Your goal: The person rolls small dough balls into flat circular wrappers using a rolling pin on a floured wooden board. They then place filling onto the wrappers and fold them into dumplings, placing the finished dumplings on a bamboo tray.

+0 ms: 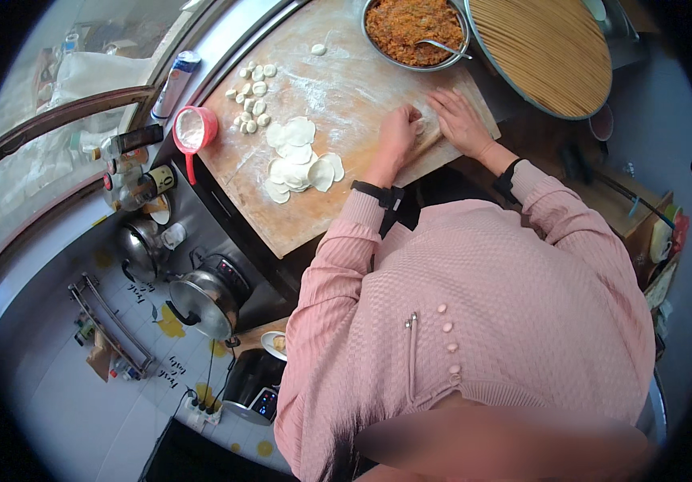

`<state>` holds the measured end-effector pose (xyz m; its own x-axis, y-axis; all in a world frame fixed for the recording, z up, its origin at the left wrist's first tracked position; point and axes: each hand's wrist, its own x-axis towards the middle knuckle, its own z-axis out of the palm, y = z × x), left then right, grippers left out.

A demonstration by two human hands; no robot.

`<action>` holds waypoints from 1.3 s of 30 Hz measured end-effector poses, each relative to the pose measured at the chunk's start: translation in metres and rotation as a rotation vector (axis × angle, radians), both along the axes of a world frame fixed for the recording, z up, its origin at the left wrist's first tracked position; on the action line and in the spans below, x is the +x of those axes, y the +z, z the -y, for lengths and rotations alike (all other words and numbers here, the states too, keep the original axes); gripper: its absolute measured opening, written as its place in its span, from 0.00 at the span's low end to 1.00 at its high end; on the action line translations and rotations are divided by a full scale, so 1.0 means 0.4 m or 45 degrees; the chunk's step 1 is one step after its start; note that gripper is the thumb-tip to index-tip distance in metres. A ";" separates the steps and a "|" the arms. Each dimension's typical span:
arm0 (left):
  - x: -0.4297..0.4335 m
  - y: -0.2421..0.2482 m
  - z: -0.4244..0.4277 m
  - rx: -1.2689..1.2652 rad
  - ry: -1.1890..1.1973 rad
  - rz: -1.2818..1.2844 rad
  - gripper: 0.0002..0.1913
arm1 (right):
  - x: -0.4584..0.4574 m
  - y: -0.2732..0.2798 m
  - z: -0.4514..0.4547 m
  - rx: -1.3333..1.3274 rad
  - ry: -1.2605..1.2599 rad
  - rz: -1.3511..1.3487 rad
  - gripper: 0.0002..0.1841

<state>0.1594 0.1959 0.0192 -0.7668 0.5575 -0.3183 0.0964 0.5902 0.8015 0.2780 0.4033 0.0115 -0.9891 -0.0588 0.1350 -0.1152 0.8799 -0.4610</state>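
Observation:
My left hand (399, 134) is curled over the floured wooden board (346, 90), its fingertips closed at a small pale piece of dough (419, 127) that they partly hide. Flat beside it lies my right hand (459, 119), palm down with fingers stretched out. A wooden rolling pin (430, 143) shows between the hands and runs under the right palm, which covers most of it. Left of my hands, round dough wrappers (292, 172) overlap in a loose pile. Several small dough pieces (254, 99) are grouped beyond them, and a lone dough piece (319, 49) sits farther off.
A metal bowl of orange-brown filling (415, 30) with a spoon (445, 48) stands at the board's far right. Beside it is a round tray of stalks (545, 54). A red flour scoop (195, 129) borders the left edge. Lidded pots (204, 304) stand lower left.

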 end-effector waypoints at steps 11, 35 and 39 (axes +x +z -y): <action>-0.008 0.021 -0.029 -0.243 0.029 -0.172 0.09 | -0.221 -0.058 0.072 -0.056 -0.044 0.071 0.39; -0.001 0.040 0.018 -0.146 0.091 -0.117 0.06 | -0.130 -0.004 0.100 0.016 -0.102 -0.095 0.37; -0.014 0.032 0.034 -0.199 0.067 -0.265 0.05 | -0.158 0.011 0.114 -0.063 -0.134 0.220 0.36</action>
<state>0.1538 0.1821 0.0318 -0.8512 0.4720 -0.2296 0.2159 0.7136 0.6665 0.2147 0.3578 0.0159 -0.9981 0.0489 -0.0369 0.0609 0.8586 -0.5090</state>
